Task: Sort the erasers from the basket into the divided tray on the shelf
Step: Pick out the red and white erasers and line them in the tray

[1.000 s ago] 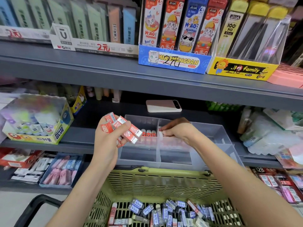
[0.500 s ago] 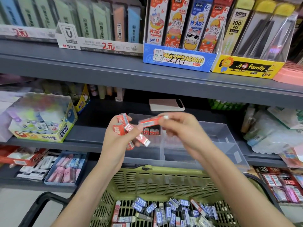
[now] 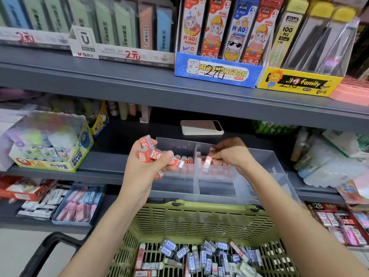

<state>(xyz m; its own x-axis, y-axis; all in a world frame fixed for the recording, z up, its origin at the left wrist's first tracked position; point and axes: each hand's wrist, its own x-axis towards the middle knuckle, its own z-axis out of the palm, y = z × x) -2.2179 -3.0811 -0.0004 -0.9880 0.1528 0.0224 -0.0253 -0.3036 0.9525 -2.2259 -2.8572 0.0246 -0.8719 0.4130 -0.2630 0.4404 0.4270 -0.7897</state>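
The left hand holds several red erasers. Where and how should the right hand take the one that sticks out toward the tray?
Pinch the protruding eraser by its free white end, coming from the right. That end points right, clear of the left hand, whose fingers cover the other end.

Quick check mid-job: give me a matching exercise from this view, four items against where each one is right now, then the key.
Items:
1. bunch of red erasers
2. single red eraser
3. blue-sleeved erasers
4. phone

Places:
A. in the green basket
B. flat on the shelf behind the divided tray
C. gripped in the left hand
D. pinched by the right hand over the tray

Pairs: 1-C, 2-D, 3-A, 4-B
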